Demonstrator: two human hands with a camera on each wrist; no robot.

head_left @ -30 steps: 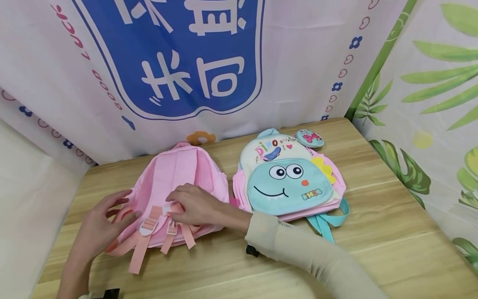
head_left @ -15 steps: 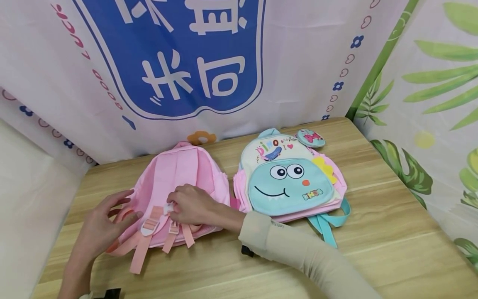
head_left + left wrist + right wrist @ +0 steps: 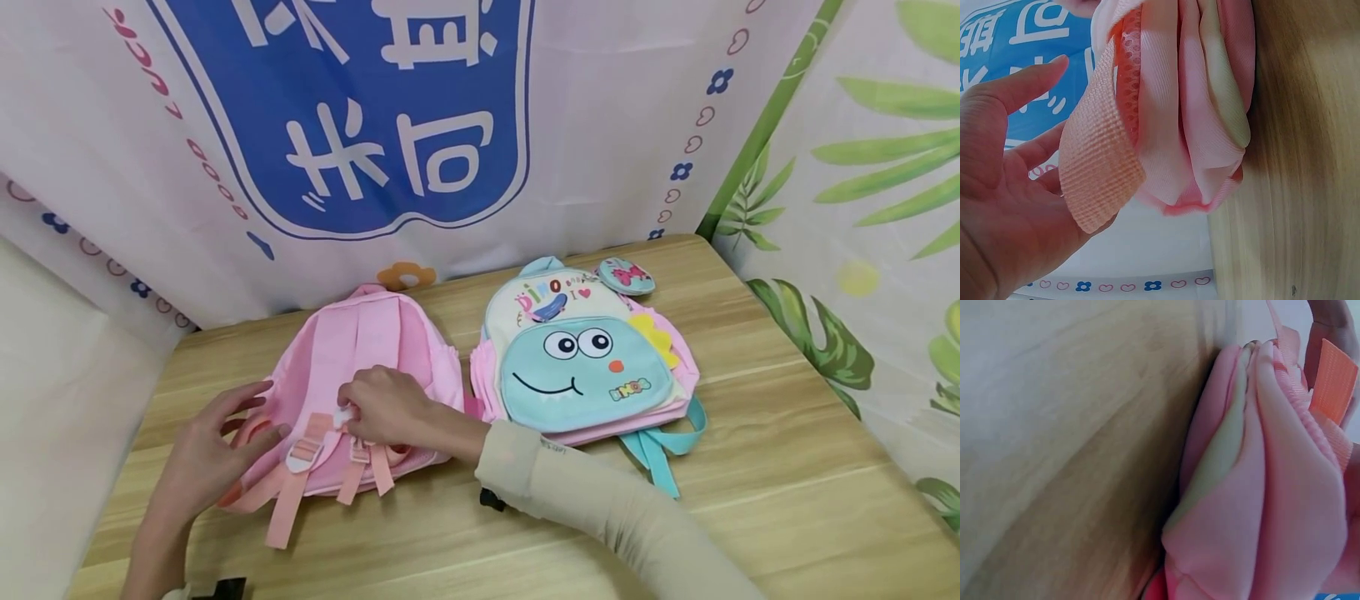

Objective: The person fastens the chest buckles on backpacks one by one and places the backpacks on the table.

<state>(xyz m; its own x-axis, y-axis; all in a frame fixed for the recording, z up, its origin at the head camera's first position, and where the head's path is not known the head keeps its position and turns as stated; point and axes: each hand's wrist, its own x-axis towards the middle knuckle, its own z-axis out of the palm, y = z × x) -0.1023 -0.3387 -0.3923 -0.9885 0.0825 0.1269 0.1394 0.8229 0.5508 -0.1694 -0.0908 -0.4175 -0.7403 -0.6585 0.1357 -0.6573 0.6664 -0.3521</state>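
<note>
The pink bag (image 3: pixel 337 358) lies on the table (image 3: pixel 420 550) left of the middle of the head view, its straps uppermost. Your left hand (image 3: pixel 206 454) is at its lower left side, thumb and fingers apart. In the left wrist view the wide strap (image 3: pixel 1097 137) passes in front of some of your fingers; you can't tell there whether they touch it. Your right hand (image 3: pixel 386 407) reaches in from the lower right over the bag's lower middle, fingers bent and pinching at the white buckle (image 3: pixel 342 418); your thumb is hidden. Below and left of it you have the adjuster (image 3: pixel 303 453), with a strap end (image 3: pixel 283 510) hanging over the bag's lower edge onto the table. In the right wrist view the bag's side stands at centre right.

Just right of the pink bag sits the dino bag (image 3: pixel 588 367), face up, a round pouch (image 3: pixel 627 276) at its upper right and a teal strap (image 3: pixel 660 458) below. Behind, a printed curtain (image 3: pixel 600 150) fills the top; a leaf-print sheet (image 3: pixel 885 275) covers the right.
</note>
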